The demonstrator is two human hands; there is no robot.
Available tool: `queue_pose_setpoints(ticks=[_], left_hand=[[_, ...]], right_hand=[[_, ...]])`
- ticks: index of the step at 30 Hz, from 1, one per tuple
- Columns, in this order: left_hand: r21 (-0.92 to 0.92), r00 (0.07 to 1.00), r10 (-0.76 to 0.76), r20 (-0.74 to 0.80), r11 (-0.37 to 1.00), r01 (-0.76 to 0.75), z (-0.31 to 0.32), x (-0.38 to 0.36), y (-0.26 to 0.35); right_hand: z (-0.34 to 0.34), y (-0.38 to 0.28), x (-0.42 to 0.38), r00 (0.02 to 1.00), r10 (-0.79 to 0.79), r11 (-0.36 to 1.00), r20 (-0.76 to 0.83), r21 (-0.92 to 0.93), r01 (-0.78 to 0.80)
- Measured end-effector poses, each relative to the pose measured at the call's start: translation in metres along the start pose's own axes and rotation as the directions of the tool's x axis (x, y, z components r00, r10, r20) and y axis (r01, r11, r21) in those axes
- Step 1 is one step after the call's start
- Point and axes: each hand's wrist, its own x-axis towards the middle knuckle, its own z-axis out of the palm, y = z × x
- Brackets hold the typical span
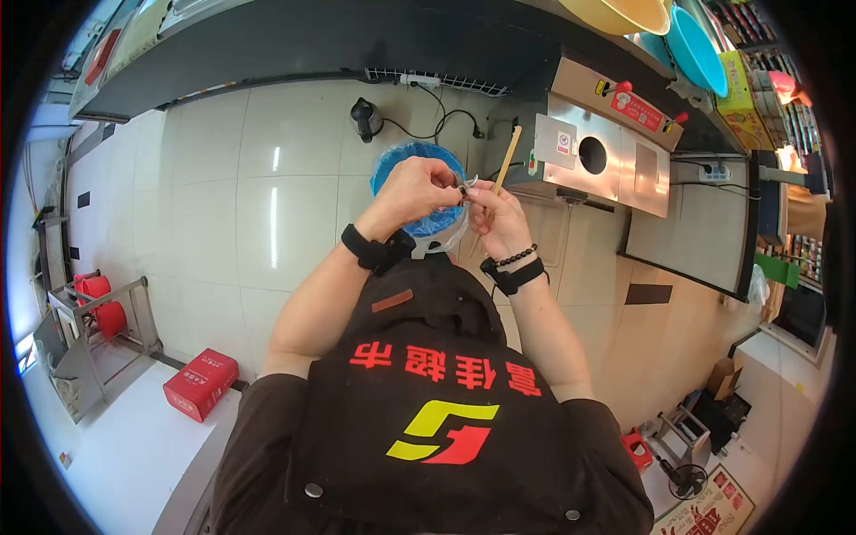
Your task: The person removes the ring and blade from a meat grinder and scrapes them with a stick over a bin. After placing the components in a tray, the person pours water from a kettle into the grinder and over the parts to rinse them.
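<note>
My left hand is closed in a pinch over a bin lined with a blue plastic bag. Its fingertips meet those of my right hand at a small dark and whitish item, too small to name. A thin, pale wooden stick slants up from my right hand, held between the fingers. A clear bag edge hangs below the bin's rim. Dark bands circle both wrists, with a beaded bracelet on the right one. I wear a dark apron with red lettering.
A black kettle-like item and its cable lie on the tiled floor beyond the bin. To the right stands a metal-topped unit with a round hole. Basins sit at upper right. A red box is at lower left.
</note>
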Motion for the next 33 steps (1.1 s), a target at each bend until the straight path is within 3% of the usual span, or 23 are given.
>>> queue_pose_setpoints(ticks=[11,20,28,33], left_hand=[[-0.106,0.998,-0.063,-0.026,0.993,0.06,-0.004,0.002,-0.003],[-0.137,0.994,-0.106,-0.038,0.986,0.099,-0.004,0.005,0.002],[-0.328,0.977,-0.173,0.128,0.922,0.206,-0.012,0.009,-0.003],[-0.404,0.971,-0.183,0.152,0.885,0.23,-0.018,0.01,-0.007]], right_hand=[[0.006,-0.001,0.0,0.997,-0.032,0.999,-0.066,-0.013,0.031],[0.008,0.002,0.001,0.996,-0.065,0.99,-0.056,-0.13,0.057],[0.008,0.0,0.003,0.998,-0.04,0.99,-0.044,-0.136,0.034],[0.005,0.002,0.008,0.998,-0.047,0.994,-0.043,-0.106,0.042]])
